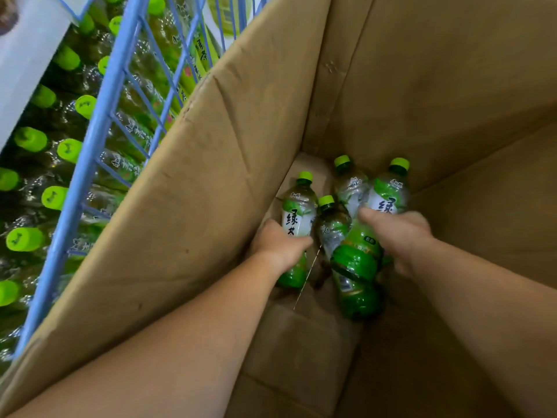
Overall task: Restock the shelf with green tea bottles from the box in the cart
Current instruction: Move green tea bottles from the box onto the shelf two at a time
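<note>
Both my arms reach deep into a tall cardboard box [193, 182]. At its bottom lie several green tea bottles with lime caps and green-and-white labels. My left hand [278, 242] is wrapped around the leftmost bottle [297, 212], near the left wall. Over on the right, my right hand [398, 233] grips the big front bottle [357, 263], which lies tilted with its cap end under my fingers. Two more bottles [349, 185] lie between and behind them, one [330, 224] partly hidden. The shelf [45, 140] at left holds rows of the same bottles.
Blue wire bars of the cart [99, 122] run along the box's left side, between it and the stocked shelf. A white shelf edge [27, 64] crosses the upper left. The box walls rise high around both forearms, and a cardboard flap [298, 342] lies on the box floor.
</note>
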Demonstrator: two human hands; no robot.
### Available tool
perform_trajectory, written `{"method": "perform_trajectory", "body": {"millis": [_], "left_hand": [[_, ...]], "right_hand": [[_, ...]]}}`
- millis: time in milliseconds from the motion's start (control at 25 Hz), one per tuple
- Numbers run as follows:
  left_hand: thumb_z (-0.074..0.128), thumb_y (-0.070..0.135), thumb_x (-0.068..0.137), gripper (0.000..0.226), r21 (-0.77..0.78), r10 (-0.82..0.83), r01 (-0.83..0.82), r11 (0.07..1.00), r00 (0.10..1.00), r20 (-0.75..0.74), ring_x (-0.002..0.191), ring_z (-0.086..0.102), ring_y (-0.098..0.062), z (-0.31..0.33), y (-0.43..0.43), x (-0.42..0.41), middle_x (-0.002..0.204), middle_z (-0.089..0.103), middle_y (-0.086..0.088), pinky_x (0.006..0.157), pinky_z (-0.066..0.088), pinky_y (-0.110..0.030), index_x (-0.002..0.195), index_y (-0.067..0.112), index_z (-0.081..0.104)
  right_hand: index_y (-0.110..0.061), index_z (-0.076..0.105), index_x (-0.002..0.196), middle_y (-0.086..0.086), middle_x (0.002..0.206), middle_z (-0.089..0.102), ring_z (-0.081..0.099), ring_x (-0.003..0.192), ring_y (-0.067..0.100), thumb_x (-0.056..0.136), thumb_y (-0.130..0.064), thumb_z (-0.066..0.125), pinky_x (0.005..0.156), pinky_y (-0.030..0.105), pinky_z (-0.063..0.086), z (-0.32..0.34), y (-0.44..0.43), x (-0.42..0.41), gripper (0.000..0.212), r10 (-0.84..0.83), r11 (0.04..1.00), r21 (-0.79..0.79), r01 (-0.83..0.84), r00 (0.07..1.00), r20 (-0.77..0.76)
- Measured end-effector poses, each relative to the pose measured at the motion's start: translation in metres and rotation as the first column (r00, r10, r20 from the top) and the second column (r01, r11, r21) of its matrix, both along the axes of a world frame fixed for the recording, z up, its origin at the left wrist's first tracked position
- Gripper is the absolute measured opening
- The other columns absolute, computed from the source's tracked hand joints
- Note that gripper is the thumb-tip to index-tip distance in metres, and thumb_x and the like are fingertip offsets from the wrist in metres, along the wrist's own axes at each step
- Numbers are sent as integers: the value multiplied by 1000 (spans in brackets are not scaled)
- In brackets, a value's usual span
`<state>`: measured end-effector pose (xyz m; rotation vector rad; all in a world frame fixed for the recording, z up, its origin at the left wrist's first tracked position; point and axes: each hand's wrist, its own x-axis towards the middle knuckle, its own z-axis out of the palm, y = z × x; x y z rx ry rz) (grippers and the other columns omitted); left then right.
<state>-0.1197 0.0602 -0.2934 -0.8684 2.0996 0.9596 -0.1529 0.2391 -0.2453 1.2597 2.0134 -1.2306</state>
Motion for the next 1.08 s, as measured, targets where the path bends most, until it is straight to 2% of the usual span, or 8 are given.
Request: {"method": "perform_trajectory", "body": {"millis": [160, 280, 360, 480, 600, 760, 880, 1080], "left_hand": [[89, 47, 62, 55, -17, -48, 50, 999, 997, 65, 86, 67, -22, -3, 0, -5, 99, 71, -1, 71, 51, -29, 103, 19, 67], [91, 44, 56, 55, -44, -27, 34, 998, 990, 136, 84, 68, -22, -1, 3, 0, 98, 71, -3, 72, 54, -29, 100, 18, 69], [90, 40, 55, 53, -65, 52, -44, 997, 990, 134, 84, 69, -23, 4, 5, 10, 100, 72, -4, 77, 58, -31, 99, 17, 70], [89, 39, 55, 54, -102, 132, -125, 987, 989, 69, 84, 69, -25, 19, 6, 20, 98, 71, -4, 77, 58, -32, 98, 15, 65], [90, 36, 57, 72, -64, 173, -169, 984, 983, 58, 94, 66, -29, 37, 1, 22, 100, 61, -3, 79, 54, -33, 106, 12, 42], [82, 38, 52, 57, 47, 122, -125, 991, 991, 59, 82, 70, -26, 69, -3, 25, 93, 71, -5, 74, 59, -32, 102, 15, 67], [77, 42, 47, 54, 62, 67, -68, 996, 997, 25, 81, 70, -23, 98, -5, 29, 92, 71, -3, 69, 56, -28, 95, 17, 69], [75, 41, 48, 55, 126, 40, -30, 992, 996, -81, 82, 69, -23, 164, -15, 44, 91, 71, -4, 66, 54, -29, 96, 14, 67]], "right_hand": [[-14, 67, 95, 7, 97, 71, 69, 88, 30, 65, -33, 89, 86, 44, 58, -5, -6, 9, 42, 108, 994, 27, -108, 994, 4], [-12, 67, 89, 6, 89, 72, 70, 76, 25, 66, -23, 89, 62, 32, 53, -6, -11, 11, 34, 74, 990, -126, -68, 996, 46], [-15, 66, 91, 8, 89, 72, 69, 74, 25, 67, -20, 86, 56, 28, 46, -5, -14, 11, 31, 51, 978, -205, -34, 996, 79], [-15, 65, 96, 11, 92, 71, 70, 77, 29, 68, -19, 82, 62, 35, 55, 0, -16, 15, 32, 49, 981, -191, -36, 996, 68], [-9, 63, 114, 17, 103, 70, 71, 87, 36, 70, -13, 80, 80, 49, 60, 12, -13, 16, 47, 54, 974, -223, -38, 997, 64], [-7, 60, 117, 22, 103, 70, 72, 85, 38, 71, -10, 79, 75, 50, 60, 33, -14, 23, 50, -16, 958, -284, 35, 998, 69], [-7, 65, 111, 24, 101, 73, 74, 84, 41, 68, -11, 80, 75, 61, 59, 56, -26, 37, 46, -80, 939, -331, 89, 996, 43], [-8, 72, 98, 21, 91, 75, 75, 77, 39, 65, -16, 81, 68, 61, 60, 117, -32, 62, 35, -52, 962, -273, 23, 994, -98]]}}
